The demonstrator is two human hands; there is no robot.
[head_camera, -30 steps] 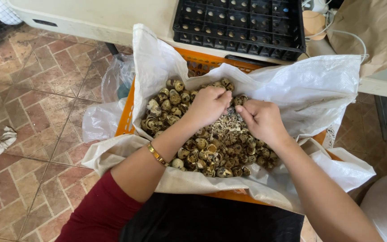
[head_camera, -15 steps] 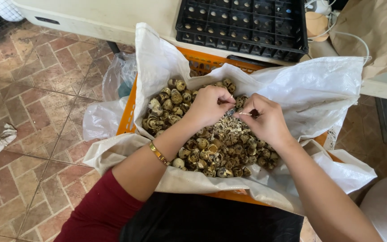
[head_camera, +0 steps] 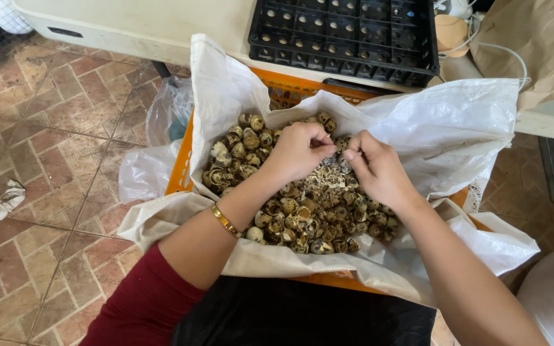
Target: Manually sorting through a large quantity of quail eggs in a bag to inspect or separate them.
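Terracotta floor tiles run off to the left, w/ a crumpled white scrap lying on them. Nearest the camera: dark fabric on the lap and a dark red sleeve, then a gold bracelet on the left wrist. Beyond that, a white sack lines an orange crate and holds a heap of speckled eggshells, mostly cracked or empty.

Both hands sit over the heap's far middle. Left hand is curled, fingers pressed together; right hand meets it, fingertips pinching at something small between them, probably a shell piece, but too small to tell for sure. Vs. half a sec ago the hands have closed in, tips now nearly touching, so the picking looks to be mid-stroke, not finished.

Farther back: a black egg tray w/ rows of empty cells on a pale tabletop, brown paper at right.
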